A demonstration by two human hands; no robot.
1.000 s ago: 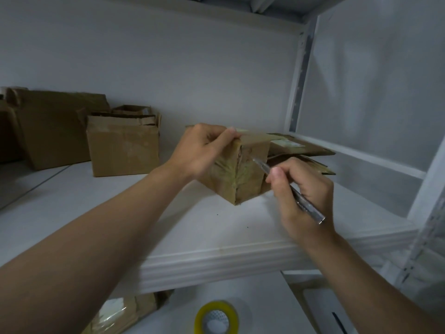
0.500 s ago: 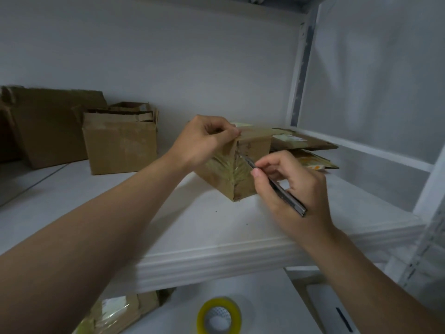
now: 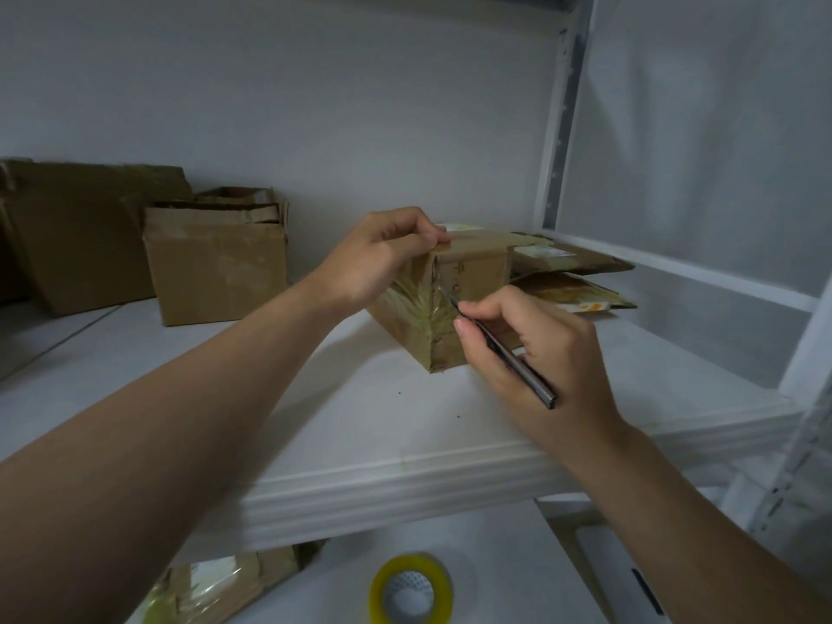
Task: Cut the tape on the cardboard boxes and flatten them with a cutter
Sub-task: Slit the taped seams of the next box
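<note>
At frame centre, a taped cardboard box (image 3: 477, 274) sits on a white shelf (image 3: 360, 421). The left hand (image 3: 378, 258) grips its top corner. The right hand (image 3: 540, 349) pinches a cutter (image 3: 522, 373) that slants up-left, its tip meeting the box's upright taped edge just above-left of that hand.

The right hand (image 3: 544, 349) hides the box's (image 3: 472, 272) lower right face; the bottom edge crops the tape roll (image 3: 443, 587).

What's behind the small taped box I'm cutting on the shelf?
Behind the taped box, toward the right, lie flattened cardboard pieces, stacked, one with a pale label. The box and the right hand with the cutter cover their near ends, so how far they reach is hidden.
</note>
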